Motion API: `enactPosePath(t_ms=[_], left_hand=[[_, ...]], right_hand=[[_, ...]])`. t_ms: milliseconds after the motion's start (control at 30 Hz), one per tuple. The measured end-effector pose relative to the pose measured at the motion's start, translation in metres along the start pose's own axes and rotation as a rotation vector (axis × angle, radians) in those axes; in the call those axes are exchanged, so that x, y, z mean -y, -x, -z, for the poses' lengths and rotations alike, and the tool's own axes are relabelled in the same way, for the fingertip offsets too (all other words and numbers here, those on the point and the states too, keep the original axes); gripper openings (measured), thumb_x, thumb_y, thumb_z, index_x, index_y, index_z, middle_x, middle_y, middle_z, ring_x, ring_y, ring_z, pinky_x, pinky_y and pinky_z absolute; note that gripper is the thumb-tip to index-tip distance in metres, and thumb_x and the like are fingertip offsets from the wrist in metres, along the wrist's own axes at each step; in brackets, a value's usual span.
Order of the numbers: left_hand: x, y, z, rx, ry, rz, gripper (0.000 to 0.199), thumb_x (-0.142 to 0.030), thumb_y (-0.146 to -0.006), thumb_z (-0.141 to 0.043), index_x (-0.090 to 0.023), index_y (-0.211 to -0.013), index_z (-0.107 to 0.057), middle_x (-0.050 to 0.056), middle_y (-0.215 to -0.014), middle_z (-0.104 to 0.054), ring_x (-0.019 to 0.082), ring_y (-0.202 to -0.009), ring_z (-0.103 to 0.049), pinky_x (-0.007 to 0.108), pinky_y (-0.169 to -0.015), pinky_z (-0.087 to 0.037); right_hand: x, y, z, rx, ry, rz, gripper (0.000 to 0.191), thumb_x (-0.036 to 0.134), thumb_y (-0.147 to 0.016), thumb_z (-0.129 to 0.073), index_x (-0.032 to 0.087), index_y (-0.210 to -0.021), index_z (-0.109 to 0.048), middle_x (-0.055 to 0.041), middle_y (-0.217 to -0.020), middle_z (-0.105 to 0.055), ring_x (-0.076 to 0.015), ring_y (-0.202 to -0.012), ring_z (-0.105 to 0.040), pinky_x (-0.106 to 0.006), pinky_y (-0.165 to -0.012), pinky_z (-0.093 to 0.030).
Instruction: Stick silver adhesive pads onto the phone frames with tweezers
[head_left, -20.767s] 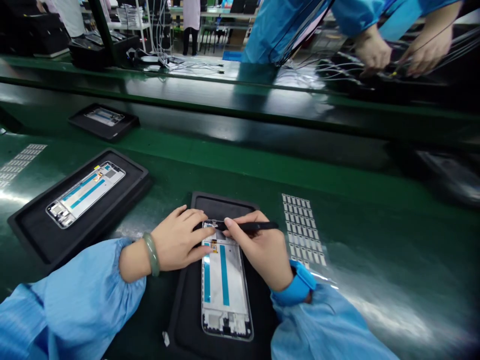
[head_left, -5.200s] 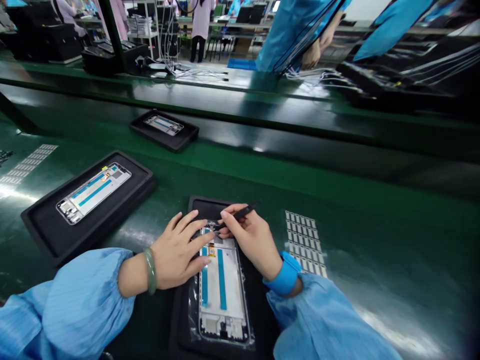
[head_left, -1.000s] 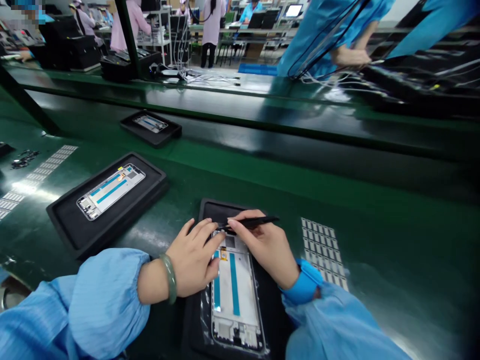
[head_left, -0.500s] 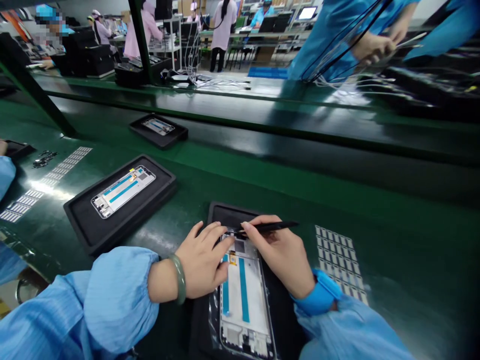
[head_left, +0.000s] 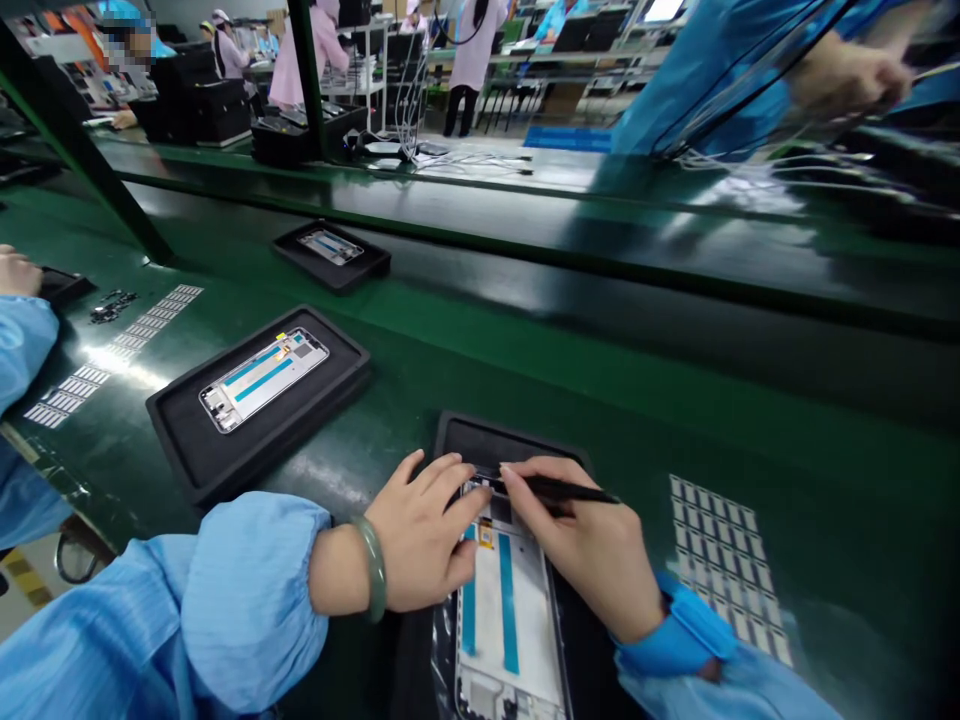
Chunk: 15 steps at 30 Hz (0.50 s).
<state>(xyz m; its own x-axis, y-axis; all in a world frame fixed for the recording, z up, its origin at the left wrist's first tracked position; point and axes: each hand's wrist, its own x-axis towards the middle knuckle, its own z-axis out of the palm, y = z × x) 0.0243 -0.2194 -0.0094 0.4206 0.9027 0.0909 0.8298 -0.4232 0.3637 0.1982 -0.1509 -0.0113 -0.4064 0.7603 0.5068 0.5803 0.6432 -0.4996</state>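
Note:
A phone frame [head_left: 529, 610] with a silver-white back and two blue strips lies in a black foam tray [head_left: 491, 436]. My left hand [head_left: 424, 530] rests over its upper left edge, fingers spread and holding nothing. In my right hand [head_left: 589, 535] is a pair of slim black tweezers [head_left: 566, 489], pinched between thumb and fingers. Their tips point at the frame's top end, close to my left fingertips. Whether they grip a small part there cannot be made out, as my fingers cover it.
A second tray [head_left: 180, 450] with another phone frame [head_left: 264, 378] lies to the left; a third tray [head_left: 375, 264] sits farther back. Sheets of small strips [head_left: 727, 560] flank the work. Another person's hand [head_left: 19, 272] is at far left. A green post [head_left: 97, 170] slants down behind.
The whole scene has shifted rightward in the picture, as the camera turned left. Both hands stay at the frame's top end with the tweezers still held. More of the neighbour's hand shows.

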Motion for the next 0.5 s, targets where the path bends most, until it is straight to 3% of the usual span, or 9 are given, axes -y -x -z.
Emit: enactPosePath(t_ms=[100, 300, 500], left_hand=[[0.0005, 0.0001, 0.0006, -0.006, 0.002, 0.000, 0.052, -0.036, -0.087, -0.041, -0.017, -0.134, -0.037, 0.010, -0.137, -0.041, 0.025, -0.133, -0.027, 0.048, -0.109, -0.022], [0.0020, -0.0005, 0.0007, -0.015, 0.001, -0.011, 0.050, -0.036, -0.086, -0.041, -0.017, -0.133, -0.038, 0.010, -0.137, -0.041, 0.025, -0.132, -0.028, 0.048, -0.108, -0.022], [0.0010, -0.0016, 0.0009, -0.060, -0.062, -0.019, 0.049, -0.037, -0.087, -0.038, -0.016, -0.132, -0.039, 0.009, -0.136, -0.043, 0.023, -0.130, -0.031, 0.046, -0.106, -0.026]], right_hand=[[0.0021, 0.0024, -0.0002, -0.005, 0.039, 0.089, 0.011, 0.029, -0.089, -0.050, 0.021, -0.086, -0.057, -0.0016, -0.078, -0.065, -0.0142, -0.068, -0.065, -0.024, -0.064, -0.052], [0.0012, -0.0009, 0.0011, -0.009, 0.025, 0.042, 0.012, 0.030, -0.089, -0.051, 0.020, -0.084, -0.056, 0.0000, -0.075, -0.064, -0.0119, -0.061, -0.064, -0.020, -0.054, -0.050], [-0.0033, 0.0009, -0.0004, -0.006, 0.107, 0.221, 0.026, 0.032, -0.094, -0.037, 0.021, -0.088, -0.060, -0.0051, -0.079, -0.065, -0.0161, -0.071, -0.064, -0.026, -0.063, -0.050]])
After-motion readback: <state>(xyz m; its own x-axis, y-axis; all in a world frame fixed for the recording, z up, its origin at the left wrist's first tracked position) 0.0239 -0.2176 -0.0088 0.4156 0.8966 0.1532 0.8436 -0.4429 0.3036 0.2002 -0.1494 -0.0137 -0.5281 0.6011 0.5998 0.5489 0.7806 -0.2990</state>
